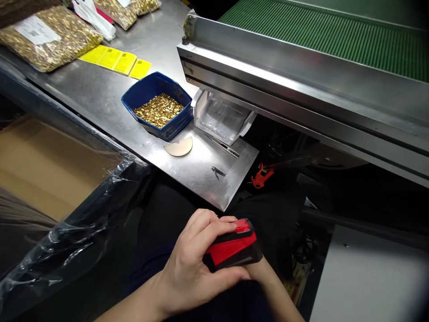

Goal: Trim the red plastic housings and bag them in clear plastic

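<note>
My left hand (192, 250) is wrapped round a red-and-black battery pack (231, 250), the kind that fits a cordless power tool. Its fingers lie over the top by a red tab, and the thumb runs along the lower side. Coming in from the lower right, my right hand (255, 270) is mostly hidden behind the pack; only the wrist side shows clearly, so its fingers cannot be made out. Both hands are over my lap, in front of the corner of the metal table (214, 192). Nail clippers (218, 171) lie near that corner.
A blue bin (134, 96) holds small gold-coloured pieces, beside a white tray (244, 127) of clear bags. A beige half-disc (179, 147), yellow labels (125, 63) and a filled bag (70, 42) lie around. A metal-sided green conveyor (321, 40) overhangs; a cardboard box (50, 161) stands left.
</note>
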Tool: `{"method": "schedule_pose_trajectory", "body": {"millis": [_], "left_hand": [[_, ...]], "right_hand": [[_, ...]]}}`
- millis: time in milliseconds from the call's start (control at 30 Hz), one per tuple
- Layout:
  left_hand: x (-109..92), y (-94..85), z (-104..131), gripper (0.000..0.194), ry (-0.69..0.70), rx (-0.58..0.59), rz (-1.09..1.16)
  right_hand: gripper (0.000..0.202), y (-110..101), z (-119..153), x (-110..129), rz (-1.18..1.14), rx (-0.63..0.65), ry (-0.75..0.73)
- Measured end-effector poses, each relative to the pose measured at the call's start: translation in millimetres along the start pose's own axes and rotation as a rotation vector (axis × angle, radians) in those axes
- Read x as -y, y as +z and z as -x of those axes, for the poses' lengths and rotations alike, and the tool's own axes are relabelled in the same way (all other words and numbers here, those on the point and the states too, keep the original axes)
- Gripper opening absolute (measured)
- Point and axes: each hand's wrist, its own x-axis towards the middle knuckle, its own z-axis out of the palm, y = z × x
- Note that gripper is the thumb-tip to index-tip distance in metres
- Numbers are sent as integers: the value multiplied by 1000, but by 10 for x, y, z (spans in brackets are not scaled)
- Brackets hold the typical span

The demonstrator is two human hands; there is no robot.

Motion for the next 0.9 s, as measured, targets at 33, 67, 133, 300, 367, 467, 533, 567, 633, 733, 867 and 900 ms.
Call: {"method": "schedule_pose_trajectory", "body": {"millis": [33, 67, 133, 300, 367, 467, 533, 567, 633, 733, 867, 900], "left_hand": [[-4, 2, 1, 66, -19, 11, -10], [0, 2, 8, 67, -40, 18, -13], [25, -1, 30, 67, -78, 20, 2], [67, 0, 90, 63, -164, 17, 92], [67, 0, 96, 63, -169, 7, 101], [65, -12, 94, 62, -171, 1, 121], [61, -31, 100, 61, -200, 14, 164], [58, -43, 108, 60, -227, 25, 203], [46, -69, 127, 55, -306, 52, 311], [20, -112, 142, 48, -440, 113, 411], [-15, -140, 118, 40, -415, 187, 351], [-23, -134, 110, 37, -403, 188, 349]], "right_hand": [[38, 17, 2, -9, 9, 4, -19], [37, 28, 6, -16, 17, 7, -30], [39, 33, 17, -26, 31, 2, -23], [47, 24, 41, -41, 20, -16, 18], [44, 28, 44, -37, 12, -16, 31], [45, 38, 44, -24, 14, -15, 61], [45, 44, 41, -17, 21, -19, 57], [42, 46, 40, -15, 21, -26, 52], [30, 49, 43, -14, 21, -22, 54], [23, 61, 71, -17, 8, 56, 69], [33, 101, 147, -22, -70, 112, 85], [37, 112, 164, -19, -42, 111, 101]]}}
